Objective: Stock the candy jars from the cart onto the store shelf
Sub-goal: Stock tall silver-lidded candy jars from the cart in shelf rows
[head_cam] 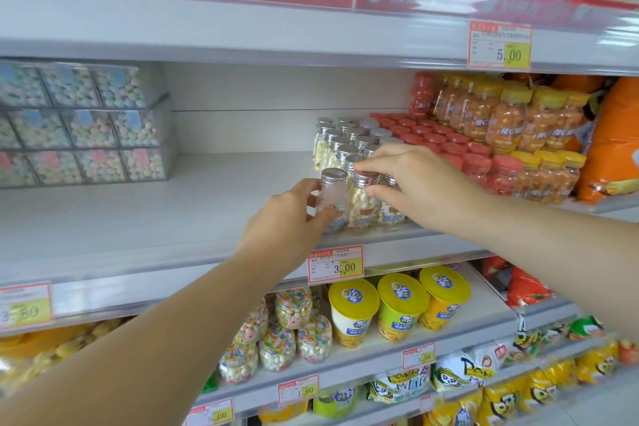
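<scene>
Right, both hands are up at the middle shelf (138, 218). The left hand (290, 214) has its fingers curled round the body of a silver-capped candy jar (333, 190), thumb across the front near the label. That jar stands upright at the very front edge of the shelf, at the left end of the front row. Just beside it, touching or nearly so, is a second jar (363, 199) of the same kind, full of pale yellow and white sweets. The right hand (418, 187) arches over this one, forefinger on the silver cap and thumb tucked in at the jar's right side, pinching it near the top.

Behind the two, more silver-capped jars (349, 138) stand packed in rows running towards the back wall (their labels are too blurred to read). To their right sits a block of red-capped jars (449, 145), and beyond those, taller orange bottles with yellow caps (511, 121), some stacked on the red ones. A big orange bag (612, 142) leans at the far right. Well apart, on the left of the same shelf, are stacked clear boxes of pastel candy (79, 124).

On the shelf rail below the hands hangs a price tag (335, 264) reading 3.00. Under that, yellow-lidded cups (397, 304) line the lower shelf.
</scene>
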Action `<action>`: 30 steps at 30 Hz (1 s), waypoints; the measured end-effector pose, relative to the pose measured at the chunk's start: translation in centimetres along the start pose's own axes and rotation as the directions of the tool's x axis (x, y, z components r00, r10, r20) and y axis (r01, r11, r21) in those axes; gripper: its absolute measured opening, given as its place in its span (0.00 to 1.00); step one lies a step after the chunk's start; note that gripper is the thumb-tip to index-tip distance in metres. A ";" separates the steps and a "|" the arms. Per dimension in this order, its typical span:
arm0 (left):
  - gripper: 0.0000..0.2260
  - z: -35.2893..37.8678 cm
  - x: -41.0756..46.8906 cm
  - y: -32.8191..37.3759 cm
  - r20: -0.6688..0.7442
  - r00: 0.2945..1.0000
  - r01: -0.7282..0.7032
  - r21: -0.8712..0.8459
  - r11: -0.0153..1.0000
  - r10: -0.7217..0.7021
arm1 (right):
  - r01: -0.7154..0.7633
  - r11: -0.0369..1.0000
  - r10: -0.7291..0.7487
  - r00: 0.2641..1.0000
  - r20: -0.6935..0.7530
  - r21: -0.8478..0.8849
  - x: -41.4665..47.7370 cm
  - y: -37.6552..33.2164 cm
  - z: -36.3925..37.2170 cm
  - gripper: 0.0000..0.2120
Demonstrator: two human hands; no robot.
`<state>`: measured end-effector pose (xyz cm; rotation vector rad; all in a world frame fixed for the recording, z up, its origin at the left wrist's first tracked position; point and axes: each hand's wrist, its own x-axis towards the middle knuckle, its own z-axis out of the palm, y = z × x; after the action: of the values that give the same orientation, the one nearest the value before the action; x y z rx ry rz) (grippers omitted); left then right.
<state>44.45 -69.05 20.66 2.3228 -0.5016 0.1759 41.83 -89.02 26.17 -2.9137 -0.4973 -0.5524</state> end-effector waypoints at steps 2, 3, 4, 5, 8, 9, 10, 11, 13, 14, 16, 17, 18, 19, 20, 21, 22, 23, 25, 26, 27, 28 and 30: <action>0.22 -0.1 -0.2 -0.1 0.004 1.000 -0.009 0.005 1.000 0.009 | -0.003 1.000 0.003 1.000 -0.012 -0.012 -0.2 -0.1 0.0 0.22; 0.23 -0.2 -0.6 -0.1 -0.026 0.999 -0.027 0.008 1.000 0.027 | 0.011 1.000 -0.012 0.999 -0.043 -0.026 -0.5 -0.3 0.1 0.23; 0.23 -0.4 -1.4 -0.3 -0.084 0.995 -0.053 0.007 0.999 0.054 | 0.047 0.998 -0.050 0.994 -0.100 -0.039 -1.0 -0.7 0.1 0.22; 0.21 -0.6 -2.6 -0.4 -0.156 0.983 -0.095 -0.012 0.995 0.092 | 0.102 0.994 -0.107 0.979 -0.172 -0.037 -1.8 -1.3 0.3 0.21; 0.15 -1.1 -8.6 -1.8 -0.282 0.937 -0.239 -0.079 0.968 0.208 | 0.261 0.965 -0.239 0.920 -0.310 0.030 -5.7 -4.5 2.4 0.14; 0.14 -0.8 -11.0 -2.8 -0.266 0.940 -0.244 -0.079 0.966 0.216 | 0.296 0.952 -0.263 0.921 -0.288 0.077 -7.4 -5.9 4.0 0.12; 0.12 -0.3 -13.5 -4.1 -0.226 0.953 -0.223 -0.077 0.972 0.201 | 0.316 0.938 -0.277 0.930 -0.241 0.140 -9.2 -7.3 6.0 0.10; 0.11 0.4 -15.9 -5.6 -0.171 0.971 -0.183 -0.071 0.981 0.169 | 0.320 0.924 -0.284 0.941 -0.184 0.211 -11.2 -8.6 8.3 0.08; 0.10 2.0 -20.8 -9.4 -0.054 0.998 -0.044 -0.050 0.998 0.041 | 0.278 0.896 -0.278 0.959 -0.052 0.347 -15.3 -11.3 13.4 0.07; 0.10 2.9 -23.1 -11.4 0.000 0.999 0.038 -0.036 0.999 -0.038 | 0.230 0.886 -0.263 0.965 0.026 0.403 -17.2 -12.6 15.8 0.07; 0.09 4.5 -27.4 -15.4 0.082 0.978 0.193 -0.002 0.981 -0.192 | 0.089 0.868 -0.218 0.952 0.214 0.488 -20.6 -15.0 20.4 0.08; 0.08 5.4 -29.2 -17.3 0.116 0.956 0.269 0.025 0.963 -0.270 | 0.014 0.864 -0.200 0.927 0.318 0.503 -22.0 -16.0 22.6 0.08; 0.09 6.2 -31.0 -19.1 0.151 0.926 0.340 0.063 0.938 -0.345 | -0.056 0.865 -0.184 0.889 0.419 0.499 -23.3 -17.0 24.9 0.09; 0.09 7.0 -32.7 -20.9 0.193 0.892 0.398 0.098 0.912 -0.409 | -0.118 0.870 -0.171 0.838 0.518 0.479 -24.4 -17.9 27.2 0.09; 0.09 7.7 -34.4 -22.5 0.238 0.852 0.449 0.128 0.885 -0.466 | -0.168 0.877 -0.161 0.780 0.604 0.450 -25.5 -18.6 29.4 0.08; 0.10 8.6 -36.1 -24.2 0.277 0.807 0.497 0.157 0.853 -0.521 | -0.207 0.884 -0.149 0.724 0.674 0.418 -26.5 -19.3 31.7 0.08; 0.10 9.3 -37.8 -25.8 0.306 0.757 0.543 0.196 0.816 -0.577 | -0.239 0.891 -0.135 0.673 0.728 0.386 -27.5 -19.9 33.8 0.08; 0.10 10.1 -39.4 -27.4 0.318 0.716 0.577 0.233 0.783 -0.622 | -0.269 0.895 -0.120 0.625 0.772 0.357 -28.4 -20.4 35.8 0.09; 0.10 11.5 -42.5 -30.1 0.320 0.648 0.627 0.291 0.723 -0.691 | -0.292 0.905 -0.103 0.553 0.827 0.308 -30.3 -21.7 39.8 0.12; 0.11 12.2 -43.7 -31.4 0.320 0.621 0.647 0.307 0.698 -0.716 | -0.281 0.917 -0.096 0.537 0.838 0.284 -31.1 -22.2 41.7 0.14; 0.13 13.0 -44.5 -32.4 0.325 0.603 0.657 0.316 0.685 -0.728 | -0.234 0.939 -0.095 0.528 0.844 0.252 -31.5 -22.6 43.5 0.15; 0.15 13.8 -45.2 -33.4 0.335 0.596 0.656 0.320 0.684 -0.729 | -0.135 0.968 -0.106 0.536 0.838 0.210 -31.6 -22.8 45.0 0.14; 0.18 15.2 -45.8 -34.6 0.358 0.606 0.620 0.346 0.704 -0.710 | 0.078 0.993 -0.119 0.551 0.826 0.090 -31.2 -23.4 47.2 0.13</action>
<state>16.29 -43.27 -24.83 2.5701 0.2232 -0.7626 21.99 -67.27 -27.54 -2.9262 -0.7415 0.9253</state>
